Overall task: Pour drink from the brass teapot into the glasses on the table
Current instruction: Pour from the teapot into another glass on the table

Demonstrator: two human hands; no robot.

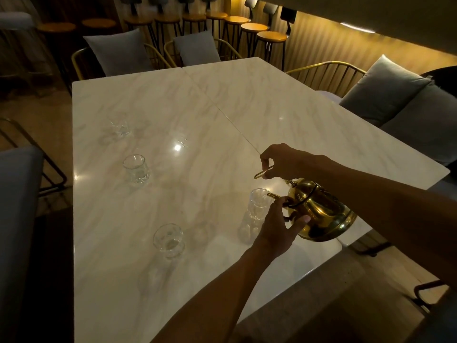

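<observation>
The brass teapot (pixel 321 211) hangs tilted to the left above the table's near right edge, its spout over the rim of a clear glass (pixel 258 204). My right hand (pixel 284 160) grips the teapot's thin handle from above. My left hand (pixel 278 227) holds the teapot's side near the spout base, fingers against the brass. More clear glasses stand to the left: one near the front (pixel 169 240), one at mid left (pixel 136 168), one farther back (pixel 120 127). I cannot tell whether liquid is flowing.
The white marble table (pixel 173 100) is two tops joined along a diagonal seam. Chairs with grey cushions (pixel 118 54) stand at the far side, a grey sofa (pixel 408 107) on the right, bar stools (pixel 270 37) behind.
</observation>
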